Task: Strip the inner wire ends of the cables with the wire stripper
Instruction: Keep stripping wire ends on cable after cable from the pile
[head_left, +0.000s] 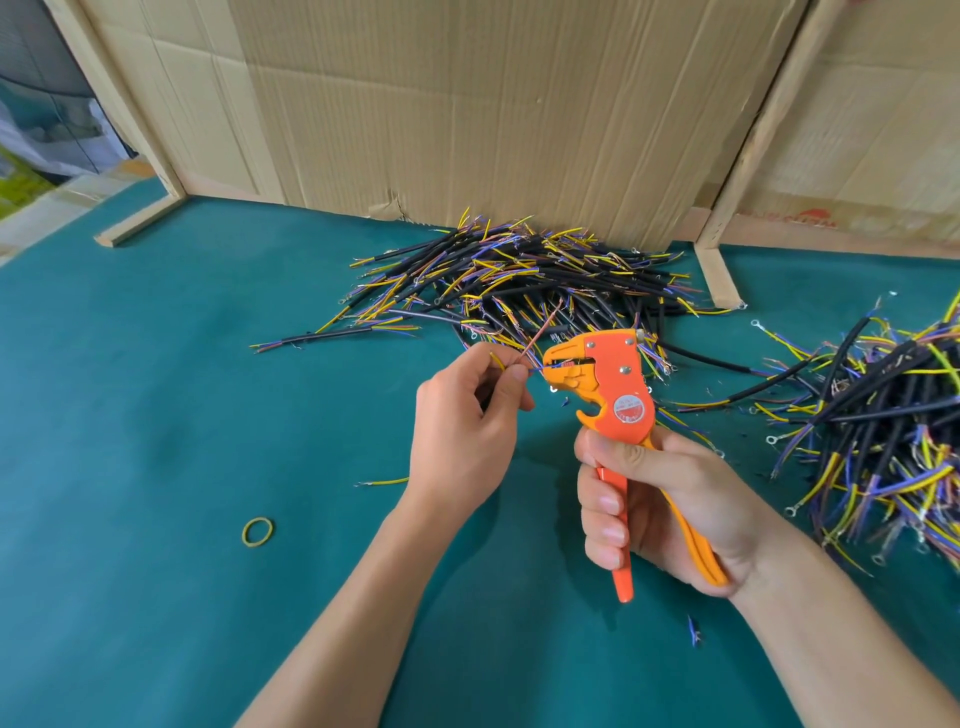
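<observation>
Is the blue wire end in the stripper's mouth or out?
In: the blue wire, pinched by the left hand, runs into the mouth of the wire stripper, gripped by the right hand.

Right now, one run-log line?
left hand: pinches thin inner wires | right hand: grips orange wire stripper | wire end in stripper head | strip underway

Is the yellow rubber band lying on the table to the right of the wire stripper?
No: the rubber band lies on the green table left of the wire stripper, beyond the left forearm.
</observation>
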